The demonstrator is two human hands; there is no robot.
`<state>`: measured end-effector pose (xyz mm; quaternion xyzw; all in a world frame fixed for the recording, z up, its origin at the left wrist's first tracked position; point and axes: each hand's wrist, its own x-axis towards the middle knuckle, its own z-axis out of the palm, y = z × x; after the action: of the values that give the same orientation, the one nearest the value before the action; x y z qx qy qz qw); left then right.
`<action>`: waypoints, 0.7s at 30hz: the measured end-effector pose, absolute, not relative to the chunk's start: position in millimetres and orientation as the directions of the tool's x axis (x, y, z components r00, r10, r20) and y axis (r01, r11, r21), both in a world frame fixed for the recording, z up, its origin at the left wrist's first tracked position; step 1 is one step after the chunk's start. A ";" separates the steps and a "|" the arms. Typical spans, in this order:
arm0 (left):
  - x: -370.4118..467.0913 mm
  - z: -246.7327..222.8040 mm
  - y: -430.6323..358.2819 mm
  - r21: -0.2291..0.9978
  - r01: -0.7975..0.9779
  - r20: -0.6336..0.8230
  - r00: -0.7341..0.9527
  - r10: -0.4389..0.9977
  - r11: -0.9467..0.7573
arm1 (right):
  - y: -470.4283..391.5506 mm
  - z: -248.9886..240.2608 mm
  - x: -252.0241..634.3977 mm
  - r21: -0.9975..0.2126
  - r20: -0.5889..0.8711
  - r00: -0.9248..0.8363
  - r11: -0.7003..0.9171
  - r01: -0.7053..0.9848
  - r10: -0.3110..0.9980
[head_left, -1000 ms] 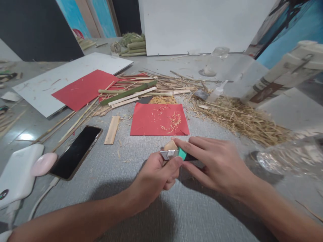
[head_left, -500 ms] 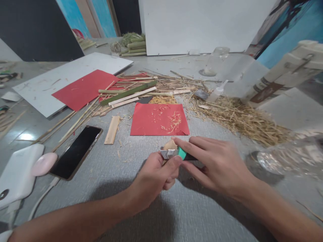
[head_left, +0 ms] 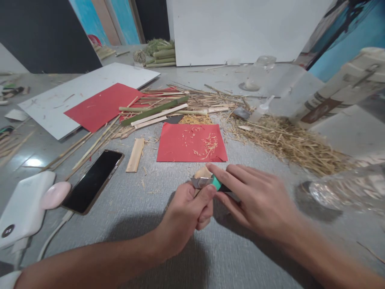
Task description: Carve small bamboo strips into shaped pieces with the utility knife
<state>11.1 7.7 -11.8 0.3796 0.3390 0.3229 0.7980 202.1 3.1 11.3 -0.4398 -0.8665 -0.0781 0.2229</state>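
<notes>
My left hand [head_left: 188,212] is closed around a small pale piece of wood [head_left: 203,173], just in front of a red sheet [head_left: 192,142]. A utility knife [head_left: 216,183] with a green part and a metal blade lies across the wood, held in my right hand [head_left: 255,192]. My left thumb presses against the green part. The lower end of the wood is hidden by my left fingers. Thin curled shavings [head_left: 210,144] are scattered over the red sheet. To its left a flat wood strip [head_left: 135,155] lies on the grey table [head_left: 240,261].
A phone [head_left: 94,181] and a white power bank [head_left: 25,206] lie at the left. Bamboo sticks [head_left: 159,110] are piled behind the red sheet. At the right are a heap of straw-like strips [head_left: 294,144] and a clear bottle [head_left: 345,186].
Both hands keep nearly the same place, with the blade tilted slightly differently against the wood. The whole view has shifted slightly.
</notes>
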 end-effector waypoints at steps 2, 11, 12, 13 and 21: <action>11.2 -12.6 6.0 0.829 -0.252 -0.305 0.546 0.781 0.500 | 0.8 11.7 198.5 -0.088 0.469 -0.480 0.580 0.810 0.742; 12.0 -10.9 9.8 0.798 -0.304 -0.285 0.571 0.770 0.521 | 2.5 11.1 201.9 -0.187 0.454 -0.446 0.572 0.798 0.771; 11.6 -10.7 10.9 0.792 -0.309 -0.289 0.570 0.769 0.526 | 3.7 10.7 203.8 -0.186 0.447 -0.461 0.583 0.791 0.767; 11.2 -10.5 11.7 0.790 -0.307 -0.293 0.572 0.766 0.531 | 4.6 10.3 205.5 -0.184 0.440 -0.472 0.591 0.786 0.764; 10.4 -10.3 11.7 0.819 -0.240 -0.304 0.589 0.749 0.521 | 4.6 11.2 209.6 -0.176 0.395 -0.506 0.604 0.778 0.767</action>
<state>10.4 11.7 -10.3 0.3814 0.3338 0.3069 0.8055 209.6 4.6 11.2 -0.4451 -0.8676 -0.0122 0.2214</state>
